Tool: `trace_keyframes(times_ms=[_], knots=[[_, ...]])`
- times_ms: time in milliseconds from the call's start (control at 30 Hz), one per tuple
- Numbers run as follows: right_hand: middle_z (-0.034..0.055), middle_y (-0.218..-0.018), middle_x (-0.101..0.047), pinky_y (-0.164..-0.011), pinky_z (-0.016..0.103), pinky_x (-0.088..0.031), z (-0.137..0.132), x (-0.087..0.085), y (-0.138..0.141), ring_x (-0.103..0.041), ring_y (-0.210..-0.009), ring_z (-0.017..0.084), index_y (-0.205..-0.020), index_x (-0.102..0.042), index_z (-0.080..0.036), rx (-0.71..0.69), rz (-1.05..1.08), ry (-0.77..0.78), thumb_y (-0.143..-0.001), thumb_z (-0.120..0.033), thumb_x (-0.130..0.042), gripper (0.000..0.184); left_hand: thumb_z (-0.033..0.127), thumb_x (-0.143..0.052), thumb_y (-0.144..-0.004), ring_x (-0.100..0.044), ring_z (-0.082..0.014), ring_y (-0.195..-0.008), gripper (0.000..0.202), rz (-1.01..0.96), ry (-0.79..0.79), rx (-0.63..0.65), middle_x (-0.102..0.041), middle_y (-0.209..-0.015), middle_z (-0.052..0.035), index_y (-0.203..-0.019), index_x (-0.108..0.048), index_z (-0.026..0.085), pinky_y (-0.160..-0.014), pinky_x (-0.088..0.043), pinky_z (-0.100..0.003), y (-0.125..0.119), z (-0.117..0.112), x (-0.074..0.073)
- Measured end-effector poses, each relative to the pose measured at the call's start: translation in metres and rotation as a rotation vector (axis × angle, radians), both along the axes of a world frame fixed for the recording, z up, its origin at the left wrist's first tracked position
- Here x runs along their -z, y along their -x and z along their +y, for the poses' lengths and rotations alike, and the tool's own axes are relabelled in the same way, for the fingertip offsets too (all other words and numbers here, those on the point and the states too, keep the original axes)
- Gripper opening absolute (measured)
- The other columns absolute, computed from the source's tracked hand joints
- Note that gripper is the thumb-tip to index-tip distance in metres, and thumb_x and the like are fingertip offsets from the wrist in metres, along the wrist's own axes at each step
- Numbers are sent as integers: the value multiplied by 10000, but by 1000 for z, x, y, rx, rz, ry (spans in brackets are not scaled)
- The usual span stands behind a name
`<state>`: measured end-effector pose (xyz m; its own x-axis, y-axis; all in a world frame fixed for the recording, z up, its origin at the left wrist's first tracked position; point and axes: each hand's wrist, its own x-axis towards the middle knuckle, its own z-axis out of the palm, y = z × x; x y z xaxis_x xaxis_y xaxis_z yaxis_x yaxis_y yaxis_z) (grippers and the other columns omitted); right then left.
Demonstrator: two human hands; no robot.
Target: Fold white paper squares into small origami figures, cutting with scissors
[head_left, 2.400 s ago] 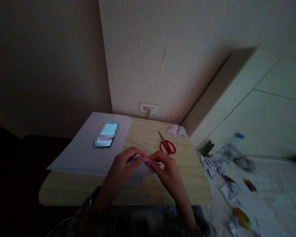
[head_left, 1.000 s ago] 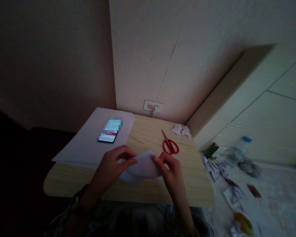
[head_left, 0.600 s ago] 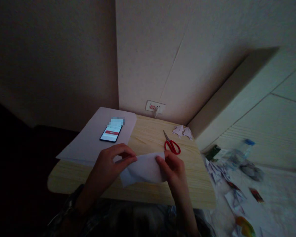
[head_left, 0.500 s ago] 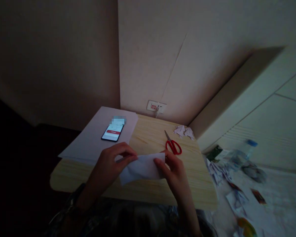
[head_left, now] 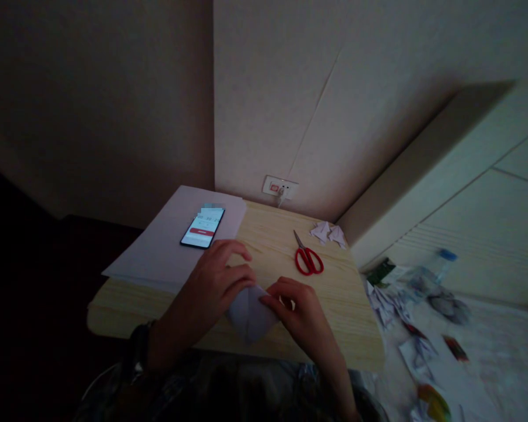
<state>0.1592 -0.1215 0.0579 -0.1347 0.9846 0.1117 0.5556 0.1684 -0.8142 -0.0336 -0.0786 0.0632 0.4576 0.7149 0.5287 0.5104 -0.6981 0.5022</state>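
Note:
A small white sheet of paper (head_left: 251, 316), creased down its middle, is between my hands above the front of the wooden table. My right hand (head_left: 301, 305) pinches its upper right edge between thumb and fingers. On the other side, my left hand (head_left: 217, 275) holds the paper's left edge low against the thumb. The left index finger is lifted away from that thumb, and the other left fingers are partly hidden. Red-handled scissors (head_left: 308, 258) lie beyond my right hand, blades pointing away and slightly left.
A lit phone (head_left: 203, 228) rests on a stack of white paper (head_left: 152, 243) at the table's left. Folded paper pieces (head_left: 321, 231) lie in the far right corner, below a wall socket (head_left: 280, 187). To the right are crumpled papers (head_left: 385, 305) and a blue-capped bottle (head_left: 442, 266).
The paper has turned from a wide, flat strip to a pointed shape with a centre crease. My hands have come closer together, and the left index finger has lifted.

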Motion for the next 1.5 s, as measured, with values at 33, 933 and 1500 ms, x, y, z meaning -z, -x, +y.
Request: trace_keyframes(times_ms=[33,933,1500], knots=[[-12,-586,-566,-523,243,-352,0,0,1,-484,-554,120,-615,-666,-182,47,38,8,-798,-230,-651,190,213,-601,-851,-504,-257,-1138,76,-51,-38,-74,-596,-1113,-63,-877,-672,221,-1004,-389,-420,-1,0,-1],[10,-521,-657,-515,255,-475,3,5,11,-606,-481,144,-607,-601,-179,275,544,55,-738,-379,-691,255,331,-778,-578,-624,-171,-583,281,-735,827,-256,-698,-682,2,-779,-668,169,-506,-494,-227,-2,-2,7],[12,-731,-673,-606,283,-491,5,6,9,-610,-675,180,-749,-654,-188,321,613,88,-683,-322,-727,166,349,-671,-646,-716,-279,-821,287,-519,892,-336,-773,-859,-87,-844,-677,143,-741,-561,-330,-18,-11,3]])
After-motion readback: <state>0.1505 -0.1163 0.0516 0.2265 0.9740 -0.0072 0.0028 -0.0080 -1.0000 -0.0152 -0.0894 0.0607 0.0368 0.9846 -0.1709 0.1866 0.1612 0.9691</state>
